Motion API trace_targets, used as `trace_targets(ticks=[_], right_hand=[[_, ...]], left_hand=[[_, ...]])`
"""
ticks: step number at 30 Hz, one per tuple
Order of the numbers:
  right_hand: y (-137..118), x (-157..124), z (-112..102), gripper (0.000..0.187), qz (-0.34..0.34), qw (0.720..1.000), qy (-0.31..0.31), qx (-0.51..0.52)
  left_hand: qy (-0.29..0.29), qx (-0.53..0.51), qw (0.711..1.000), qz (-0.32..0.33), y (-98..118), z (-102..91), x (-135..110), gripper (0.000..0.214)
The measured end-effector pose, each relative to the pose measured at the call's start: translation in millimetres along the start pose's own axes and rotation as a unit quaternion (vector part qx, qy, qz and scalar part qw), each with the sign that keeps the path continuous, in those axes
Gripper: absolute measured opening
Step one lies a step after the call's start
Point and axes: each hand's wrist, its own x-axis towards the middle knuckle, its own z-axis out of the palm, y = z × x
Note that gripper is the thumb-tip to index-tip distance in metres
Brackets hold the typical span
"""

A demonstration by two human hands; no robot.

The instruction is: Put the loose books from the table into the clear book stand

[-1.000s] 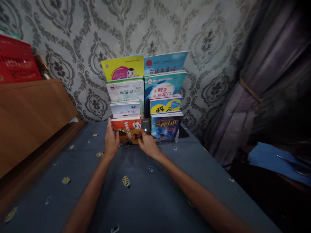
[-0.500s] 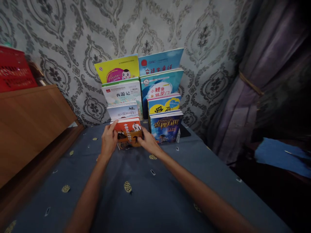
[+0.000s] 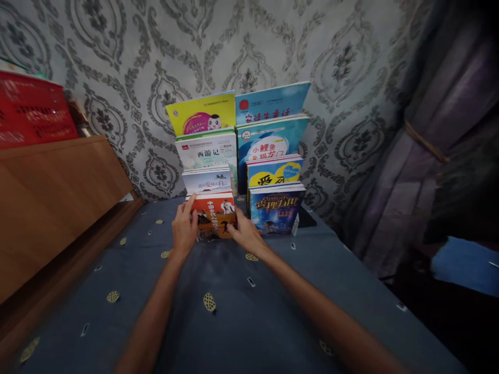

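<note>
An orange-red book [image 3: 215,214] with Chinese lettering stands upright at the front of the left row. My left hand [image 3: 184,227] is closed on its left edge, fingertips at the top corner. On the opposite edge, my right hand [image 3: 245,232] grips it with the thumb across the front cover. Right behind it stands a pale blue-white book [image 3: 206,180], then a white-green book [image 3: 206,150] and a yellow book [image 3: 200,111]. The right row has a dark blue book [image 3: 275,210] in front, close to my right hand.
Behind that are a yellow-and-blue book [image 3: 273,171], a teal book [image 3: 286,135] and a blue book [image 3: 273,98]. Patterned wallpaper [image 3: 156,62] backs the blue cloth-covered surface [image 3: 249,311]. A wooden cabinet [image 3: 58,197] with a red basket [image 3: 35,111] stands left, a tied curtain [image 3: 409,187] right.
The camera view has turned slightly left, so everything sits further right in the picture. Both hands keep their hold on the orange-red book, which has hardly moved against its neighbours.
</note>
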Motion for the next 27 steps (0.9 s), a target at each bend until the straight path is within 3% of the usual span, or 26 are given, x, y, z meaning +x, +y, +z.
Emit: trace_targets(ticks=[6,10,15,19,27], right_hand=[[14,2,11,0.07,-0.054,0.997,0.044,0.026],[11,-1,14,0.075,-0.085,0.992,0.092,0.02],[-16,1,7,0.079,-0.15,0.976,0.153,-0.035],[-32,11,0,0.072,-0.162,0.969,0.165,-0.083],[-37,17,-5,0.05,-0.131,0.963,0.18,-0.15]], left_hand=[[0.005,-0.088,0.993,-0.073,-17,9.8,-5,0.068],[-0.004,-0.091,0.994,-0.068,-21,9.3,-3,0.058],[-0.022,-0.091,0.995,-0.031,-15,3.1,0,0.064],[-0.032,-0.053,0.998,0.001,-12,-2.1,1,0.058],[-0.054,-0.047,0.997,-0.007,-20,-4.9,11,0.054]])
